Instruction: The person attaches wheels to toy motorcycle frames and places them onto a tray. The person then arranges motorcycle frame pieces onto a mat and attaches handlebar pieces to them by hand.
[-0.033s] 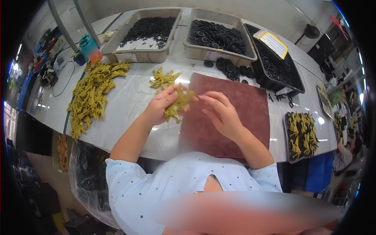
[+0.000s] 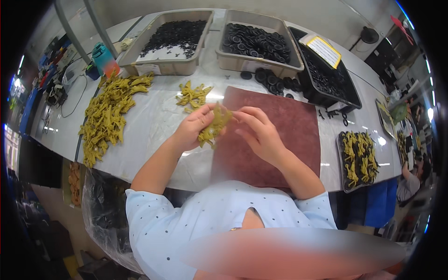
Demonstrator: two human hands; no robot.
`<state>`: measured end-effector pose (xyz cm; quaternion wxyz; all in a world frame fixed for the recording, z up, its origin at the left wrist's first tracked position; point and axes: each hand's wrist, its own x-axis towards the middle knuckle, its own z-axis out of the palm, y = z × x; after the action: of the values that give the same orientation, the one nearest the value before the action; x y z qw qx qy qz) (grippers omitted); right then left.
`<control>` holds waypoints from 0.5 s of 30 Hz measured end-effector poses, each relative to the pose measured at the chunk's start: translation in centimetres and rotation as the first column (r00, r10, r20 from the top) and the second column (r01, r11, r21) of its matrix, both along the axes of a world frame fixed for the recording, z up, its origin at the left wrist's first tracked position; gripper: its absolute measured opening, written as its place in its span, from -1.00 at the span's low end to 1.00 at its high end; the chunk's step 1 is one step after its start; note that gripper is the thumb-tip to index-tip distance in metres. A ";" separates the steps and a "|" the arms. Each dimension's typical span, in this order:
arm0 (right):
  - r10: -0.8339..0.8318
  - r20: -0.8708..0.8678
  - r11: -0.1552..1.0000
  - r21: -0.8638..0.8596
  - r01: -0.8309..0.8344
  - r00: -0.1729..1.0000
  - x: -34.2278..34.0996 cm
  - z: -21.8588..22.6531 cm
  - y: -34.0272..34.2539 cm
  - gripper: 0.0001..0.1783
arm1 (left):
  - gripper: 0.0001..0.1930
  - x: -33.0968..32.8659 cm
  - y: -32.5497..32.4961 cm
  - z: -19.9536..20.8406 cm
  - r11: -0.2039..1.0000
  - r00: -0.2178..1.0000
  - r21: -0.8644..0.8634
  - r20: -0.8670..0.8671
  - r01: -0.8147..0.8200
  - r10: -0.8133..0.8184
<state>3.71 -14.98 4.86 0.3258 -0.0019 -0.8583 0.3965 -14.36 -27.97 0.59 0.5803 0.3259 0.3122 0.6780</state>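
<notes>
An olive-yellow moulded plastic figure piece (image 2: 217, 122) is held up over the left edge of the maroon cloth. My left hand (image 2: 193, 127) is closed around its left side, thumb on top. At its right side are the pinched fingertips of my right hand (image 2: 261, 133); whatever small thing lies between them is hidden. Just beyond my left hand lies a small cluster of similar yellow pieces (image 2: 192, 94). A large heap of them (image 2: 105, 116) covers the table farther left. The maroon cloth (image 2: 275, 135) spreads beneath my right hand.
Two grey bins (image 2: 161, 69) (image 2: 261, 65) with small black parts and black wheels stand at the back. Loose black wheels (image 2: 270, 81) lie before them. A black crate (image 2: 345, 95) stands right; a tray of yellow-and-black assemblies (image 2: 358, 161) sits near right. A bottle (image 2: 105, 59) stands left.
The yellow piece has tilted slightly in my left hand. My right fingertips stay beside it, and the whole view has shifted a little.
</notes>
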 end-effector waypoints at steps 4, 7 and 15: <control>-0.032 0.100 0.998 -0.048 0.037 0.994 -0.2 -1.9 1.1 -0.68 | -0.70 2.0 1.1 0.5 0.992 0.999 -0.120 0.034 0.035 -0.031; -0.077 0.106 0.988 -0.122 0.090 0.991 0.0 -2.0 1.3 -0.73 | -0.73 2.1 1.8 -1.0 0.990 0.991 -0.136 -0.121 0.033 -0.050; -0.003 0.168 0.857 -0.507 0.089 0.986 0.0 -3.4 1.4 -0.82 | -0.83 4.7 2.4 -0.6 0.958 0.801 -0.065 -0.567 -0.279 0.195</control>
<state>3.75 -13.57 1.51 0.2525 -0.1411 -0.7450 0.6011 -9.67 -25.61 -0.03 0.3971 0.4236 0.5536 0.5970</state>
